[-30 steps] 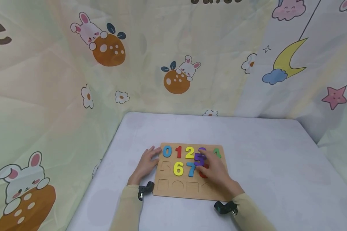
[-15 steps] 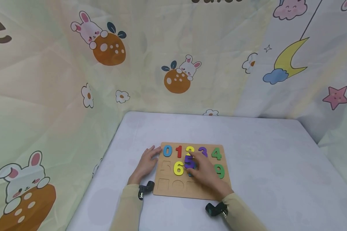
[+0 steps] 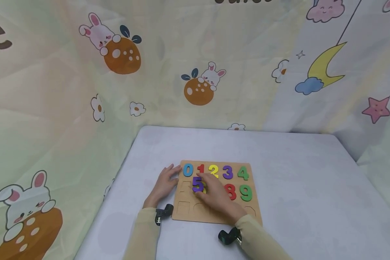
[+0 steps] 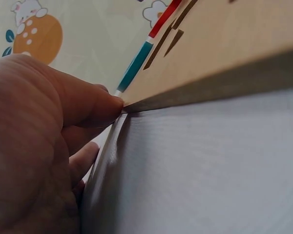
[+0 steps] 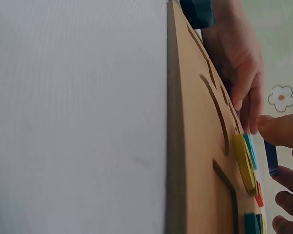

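A wooden number puzzle board (image 3: pixel 183 196) lies on the table. My right hand (image 3: pixel 218 193) pinches a purple number 5 piece (image 3: pixel 197 184) between thumb and fingers. In the right wrist view the piece shows as a dark edge, held above the board. It hangs just right of a vacant slot in the second row, over part of the yellow 6 (image 5: pixel 245 161). My left hand (image 3: pixel 164 183) touches the board's left edge with fairly straight fingers. The blue 0 (image 3: pixel 187 170), purple 3 (image 3: pixel 228 172), green 4 (image 3: pixel 243 173), red 8 (image 3: pixel 230 191) and green 9 (image 3: pixel 246 193) sit in the board. My right hand hides the 7.
A white cloth-covered table (image 3: pixel 305 187) extends around the board. Shaped recesses line the board's front row. A printed curtain (image 3: pixel 162 54) with rabbits hangs behind the table. Each wrist wears a small black camera (image 3: pixel 229 236).
My right hand has carried the purple 5 leftward across the board, from near the 3 to beside the vacant second-row slot. The left hand stays at the board's edge.
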`<act>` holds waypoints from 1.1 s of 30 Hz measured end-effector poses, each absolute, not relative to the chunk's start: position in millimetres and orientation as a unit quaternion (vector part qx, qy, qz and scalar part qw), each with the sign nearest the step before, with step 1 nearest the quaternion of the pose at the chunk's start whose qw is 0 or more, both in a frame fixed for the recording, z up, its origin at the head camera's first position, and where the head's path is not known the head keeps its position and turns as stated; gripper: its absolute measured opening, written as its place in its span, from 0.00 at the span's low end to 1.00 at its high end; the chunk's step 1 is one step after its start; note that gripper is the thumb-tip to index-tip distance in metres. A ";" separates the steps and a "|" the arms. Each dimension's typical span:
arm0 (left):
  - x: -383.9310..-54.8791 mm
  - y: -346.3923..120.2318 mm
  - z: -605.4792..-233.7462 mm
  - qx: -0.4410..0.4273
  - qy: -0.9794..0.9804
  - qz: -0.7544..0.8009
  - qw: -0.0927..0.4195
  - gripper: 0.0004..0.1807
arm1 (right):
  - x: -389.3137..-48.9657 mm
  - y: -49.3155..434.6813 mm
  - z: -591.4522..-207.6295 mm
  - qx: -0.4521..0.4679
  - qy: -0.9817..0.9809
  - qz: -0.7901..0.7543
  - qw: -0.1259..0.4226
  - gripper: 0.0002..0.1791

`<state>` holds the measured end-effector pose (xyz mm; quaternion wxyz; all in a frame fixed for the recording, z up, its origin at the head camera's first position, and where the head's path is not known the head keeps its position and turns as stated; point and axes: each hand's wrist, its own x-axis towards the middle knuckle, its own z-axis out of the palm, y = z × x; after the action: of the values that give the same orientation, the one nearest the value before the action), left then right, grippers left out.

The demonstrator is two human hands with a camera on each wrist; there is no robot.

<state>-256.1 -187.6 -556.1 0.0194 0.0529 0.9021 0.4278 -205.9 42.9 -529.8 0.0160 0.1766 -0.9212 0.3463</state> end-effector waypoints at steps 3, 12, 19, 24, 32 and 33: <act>-256.3 -187.8 -555.3 0.062 0.902 0.427 0.016 0.27 | -205.4 37.7 -530.9 0.183 -0.923 0.338 0.020 0.37; -254.8 -190.0 -556.9 0.070 0.899 0.433 0.011 0.26 | -204.3 29.5 -535.8 0.200 -0.920 0.336 0.011 0.37; -253.9 -190.0 -557.7 0.061 0.901 0.430 0.019 0.26 | -203.8 24.4 -542.1 0.201 -0.920 0.336 0.010 0.38; -254.2 -189.0 -556.4 0.054 0.902 0.427 0.025 0.26 | -204.8 20.8 -544.0 0.204 -0.921 0.332 0.017 0.37; -253.8 -187.5 -552.7 0.051 0.901 0.429 0.031 0.26 | -205.8 16.6 -541.6 0.203 -0.920 0.335 0.016 0.38; -253.7 -187.3 -552.1 0.051 0.902 0.428 0.031 0.26 | -205.9 15.9 -541.1 0.204 -0.919 0.336 0.016 0.38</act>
<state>-253.7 -187.3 -552.1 0.0314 0.0505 0.9016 0.4284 -205.9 15.9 -541.1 0.0163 0.2037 -0.9193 0.3365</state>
